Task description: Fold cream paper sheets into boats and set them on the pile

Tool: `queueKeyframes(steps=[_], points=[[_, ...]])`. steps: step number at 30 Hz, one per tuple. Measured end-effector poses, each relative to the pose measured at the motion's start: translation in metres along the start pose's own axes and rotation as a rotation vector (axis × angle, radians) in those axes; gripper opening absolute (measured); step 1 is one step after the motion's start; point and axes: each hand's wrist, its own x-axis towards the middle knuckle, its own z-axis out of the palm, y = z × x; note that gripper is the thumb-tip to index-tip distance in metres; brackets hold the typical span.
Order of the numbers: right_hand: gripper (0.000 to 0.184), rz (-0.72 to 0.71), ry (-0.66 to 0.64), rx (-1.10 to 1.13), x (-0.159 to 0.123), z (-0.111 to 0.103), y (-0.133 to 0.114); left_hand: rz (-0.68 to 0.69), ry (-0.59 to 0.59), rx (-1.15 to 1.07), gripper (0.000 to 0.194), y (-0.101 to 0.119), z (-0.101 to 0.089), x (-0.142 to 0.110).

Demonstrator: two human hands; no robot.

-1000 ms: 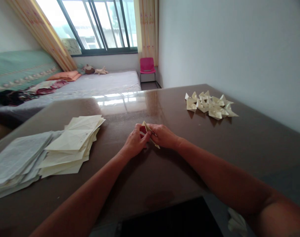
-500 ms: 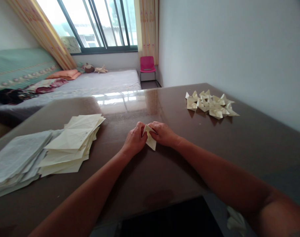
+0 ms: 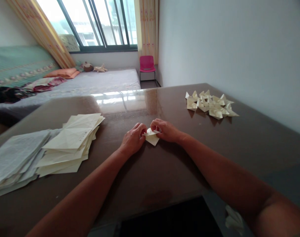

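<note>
Between my two hands is a small folded cream paper piece, held just above the brown table. My left hand pinches its left corner. On the opposite side, my right hand pinches the right corner with bent fingers. The piece is spread wide at the top, with one point facing down toward me. Parts of its upper folds are hidden behind my fingers.
Left on the table lie a stack of creased cream sheets and a pile of greyish printed papers. Several folded pointed paper shapes sit at the back right near the wall. A bed and a pink chair stand beyond.
My hands have drawn slightly apart. The folded paper has gone from a narrow upright diamond to a wider shape, its side corners pulled outward.
</note>
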Motion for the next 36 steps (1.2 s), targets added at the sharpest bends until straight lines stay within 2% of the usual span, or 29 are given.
queueKeyframes(steps=[3, 6, 10, 13, 21, 24, 28, 31, 36], points=[[0.018, -0.013, -0.074, -0.043, -0.004, -0.007, 0.001, 0.082, -0.065, 0.072, 0.012, 0.004, -0.001, -0.004], [0.025, -0.003, -0.062, -0.121, -0.007, -0.009, -0.003, 0.121, -0.07, 0.086, 0.014, 0.008, 0.001, -0.005], [0.02, 0.076, -0.001, -0.214, -0.003, -0.003, -0.012, 0.099, -0.016, 0.036, 0.009, 0.012, 0.006, -0.002], [0.016, 0.158, 0.041, -0.305, 0.002, 0.002, -0.018, 0.074, -0.018, -0.018, 0.012, 0.013, 0.009, 0.0], [0.01, 0.206, 0.037, -0.383, 0.005, 0.01, -0.025, 0.036, 0.019, -0.141, 0.02, 0.01, 0.014, 0.004], [0.01, 0.168, 0.046, -0.324, 0.005, 0.01, -0.022, 0.023, 0.032, -0.125, 0.02, 0.008, 0.015, 0.004], [0.016, 0.028, 0.02, -0.168, 0.0, -0.004, -0.01, 0.024, 0.012, -0.043, 0.02, 0.007, 0.011, 0.002], [0.018, -0.063, -0.031, -0.119, -0.005, -0.015, 0.0, 0.046, -0.041, 0.018, 0.02, 0.004, 0.005, 0.0], [0.024, -0.097, -0.115, -0.106, -0.006, -0.02, 0.005, 0.122, -0.164, -0.009, 0.016, -0.004, -0.01, -0.005]])
